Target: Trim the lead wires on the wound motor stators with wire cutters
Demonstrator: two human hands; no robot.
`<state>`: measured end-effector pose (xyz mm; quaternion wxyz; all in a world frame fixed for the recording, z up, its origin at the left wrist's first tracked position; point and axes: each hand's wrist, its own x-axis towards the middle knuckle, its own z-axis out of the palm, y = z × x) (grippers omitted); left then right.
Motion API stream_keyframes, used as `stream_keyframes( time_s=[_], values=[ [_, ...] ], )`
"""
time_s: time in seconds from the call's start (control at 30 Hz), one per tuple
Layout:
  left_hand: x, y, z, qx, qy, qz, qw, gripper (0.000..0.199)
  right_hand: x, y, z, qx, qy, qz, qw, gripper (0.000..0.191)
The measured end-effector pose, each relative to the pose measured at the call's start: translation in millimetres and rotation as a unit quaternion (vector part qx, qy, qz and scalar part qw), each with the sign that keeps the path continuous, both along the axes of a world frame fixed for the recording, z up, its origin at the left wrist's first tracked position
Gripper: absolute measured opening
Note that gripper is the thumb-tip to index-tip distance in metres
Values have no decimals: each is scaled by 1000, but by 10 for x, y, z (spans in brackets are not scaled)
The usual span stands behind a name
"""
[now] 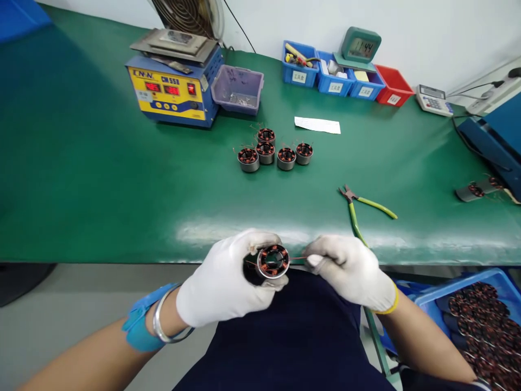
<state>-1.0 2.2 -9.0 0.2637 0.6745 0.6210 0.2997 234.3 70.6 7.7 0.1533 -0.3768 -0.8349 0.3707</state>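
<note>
My left hand (240,277), in a white glove, is wrapped round a motor stator (260,267) with copper windings, its open end facing up toward me. A thin copper wire (299,258) runs from the stator's right side to my right hand (345,269). That hand, gloved in white with a yellow cuff, pinches the wire between thumb and fingers. Both hands are at the front edge of the green bench. Just beyond my right hand lie cutting pliers (353,202) with green handles, jaws apart. Several more stators (266,152) stand in a group farther back.
A blue-and-yellow device (175,92) and a purple bin (238,89) stand back left. Blue bins (299,70), a red bin (393,87), a clock (360,46) and a calculator (434,100) line the wall. A blue crate (502,279) full of stators sits low at right.
</note>
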Motion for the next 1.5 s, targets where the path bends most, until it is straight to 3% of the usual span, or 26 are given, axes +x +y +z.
stream_keyframes(
  time_s=[0.07, 0.13, 0.17, 0.23, 0.3, 0.33, 0.43, 0.53, 0.67, 0.73, 0.83, 0.9, 1.0, 1.13, 1.23, 1.27, 1.37, 1.43, 1.5],
  values=[
    [-163, 38, -69, -17, -8, 59, 998, 43, 206, 123, -21, -15, 13, -135, 991, 28],
    [-352, 110, -140, -22, 3, 129, 991, 49, 441, 264, -56, 59, -28, -278, 958, 35],
    [-442, 148, -164, -20, 19, 156, 987, 51, 551, 333, -80, 117, -77, -308, 941, 38],
    [-586, 211, -168, -24, 65, 178, 982, 53, 731, 451, -142, 202, -214, -286, 912, 67],
    [-661, 242, -99, -23, 115, 177, 977, 57, 843, 527, -211, 237, -335, -220, 885, 97],
    [-673, 248, -41, -6, 139, 177, 974, 62, 877, 549, -240, 241, -373, -193, 875, 102],
    [-634, 272, 159, 76, 200, 144, 966, 77, 918, 567, -261, 240, -412, -135, 869, 97],
    [-565, 377, 253, 28, 234, 61, 970, 59, 900, 545, -169, 224, -429, -117, 867, 87],
    [-546, 586, 138, -105, 184, 22, 977, 30, 771, 471, -14, 213, -458, -97, 857, 65],
    [-576, 650, 56, -122, 137, 28, 983, 25, 652, 443, 8, 236, -480, -88, 841, 57],
    [-632, 675, -24, -124, 52, 19, 991, 26, 471, 486, -70, 270, -500, -127, 813, 44],
    [-654, 669, -54, -129, -24, 13, 991, 25, 394, 576, -180, 281, -448, -150, 835, 44],
    [-653, 665, -85, -134, -112, 17, 984, 19, 328, 700, -314, 265, -322, -180, 891, 58],
    [-632, 679, -108, -133, -144, 22, 980, 16, 94, 583, -221, 154, -215, -233, 936, 71],
    [-619, 690, -117, -129, -147, 30, 980, 18, -234, 336, -38, -108, -58, -128, 984, 80],
    [-614, 693, -119, -126, -146, 32, 981, 19, -345, 264, 8, -212, 2, -81, 974, 83],
    [-597, 701, -126, -121, -140, 35, 982, 22, -597, 152, 57, -434, 127, -11, 892, 88],
    [-586, 704, -132, -117, -137, 40, 983, 22, -668, 157, 43, -501, 150, -4, 852, 84],
    [-580, 707, -138, -112, -132, 45, 984, 21, -679, 193, 31, -532, 142, 1, 835, 77]
  ],
)
